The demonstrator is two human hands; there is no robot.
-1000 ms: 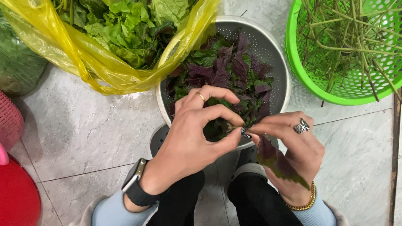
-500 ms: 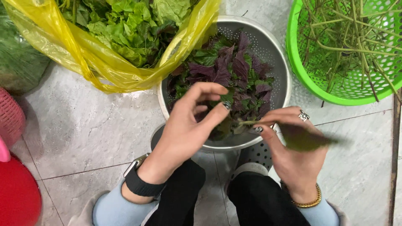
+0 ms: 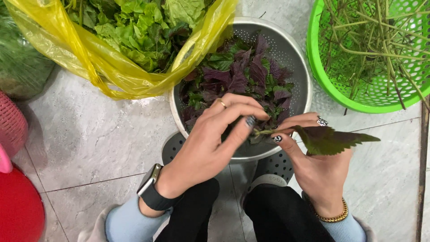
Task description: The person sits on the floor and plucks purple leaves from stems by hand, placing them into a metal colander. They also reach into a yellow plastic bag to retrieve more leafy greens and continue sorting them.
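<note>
Seen from above, the left hand (image 3: 215, 143) and the right hand (image 3: 318, 168) meet over the near rim of a round perforated metal colander (image 3: 300, 80) of purple-green leaves. Both pinch one thin green stem (image 3: 265, 132) with thumb and fingertips closed; its broad dark purple leaf (image 3: 333, 140) lies across the right hand. A yellow plastic bag of lettuce (image 3: 112, 71) sits left, a green plastic basket of bare stems (image 3: 331, 85) right.

The floor (image 3: 89, 143) is pale grey marbled tile with thin dark grout lines (one runs crosswise near the bottom). Light falls soft and even, leaving a faint sheen.
</note>
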